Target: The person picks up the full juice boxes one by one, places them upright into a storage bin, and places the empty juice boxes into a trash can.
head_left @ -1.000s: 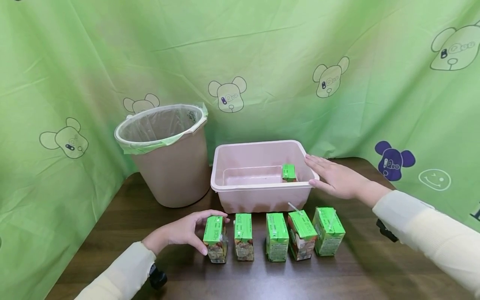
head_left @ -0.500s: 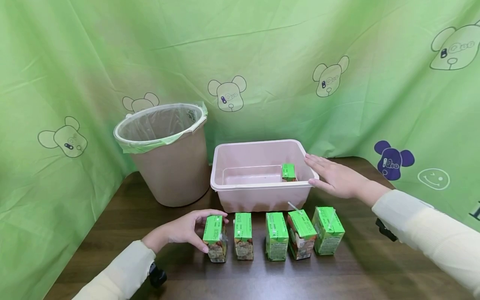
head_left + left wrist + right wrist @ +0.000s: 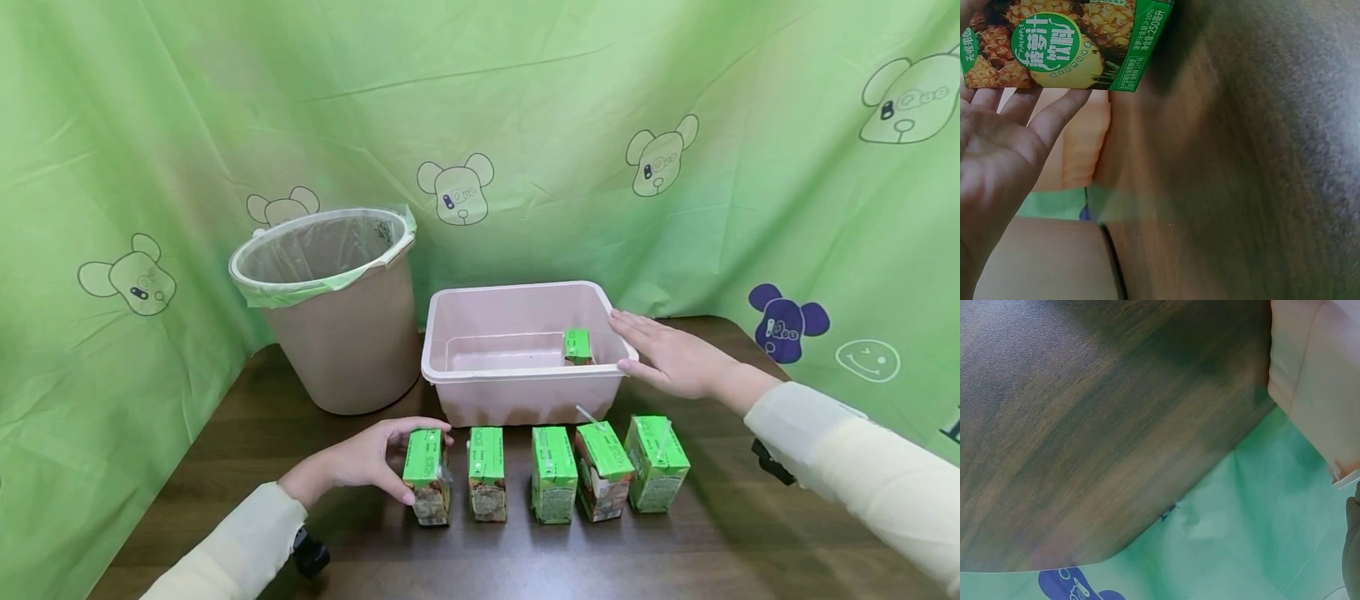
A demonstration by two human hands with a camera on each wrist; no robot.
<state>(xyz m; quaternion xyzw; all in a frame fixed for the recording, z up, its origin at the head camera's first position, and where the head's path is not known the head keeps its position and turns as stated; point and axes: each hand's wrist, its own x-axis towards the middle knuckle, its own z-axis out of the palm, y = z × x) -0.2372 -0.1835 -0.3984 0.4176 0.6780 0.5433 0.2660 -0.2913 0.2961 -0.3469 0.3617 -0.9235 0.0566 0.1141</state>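
My left hand (image 3: 360, 458) grips the leftmost juice carton (image 3: 430, 492) by its sides, thumb at the near side and fingers round the back. In the left wrist view this carton (image 3: 1054, 47) shows pineapples and a green label, with the fingers behind its edge. My right hand (image 3: 678, 357) rests on the right rim of the pink plastic bin (image 3: 525, 396), its fingers straight. One green-topped carton (image 3: 577, 343) stands inside the bin, at its right. Only a sliver of the right hand (image 3: 1353, 544) enters the right wrist view, below the bin (image 3: 1322, 369).
Right of the held carton, several more stand in a row, including a second carton (image 3: 487, 475) and a carton (image 3: 603, 471) with a straw poking up. A lined trash can (image 3: 345, 350) is at the back left. Green printed cloth (image 3: 540, 100) hangs behind the wooden table (image 3: 525, 567).
My left hand and the carton it grips have shifted very slightly left, with the carton leaning a little. The right hand stays on the bin's rim.
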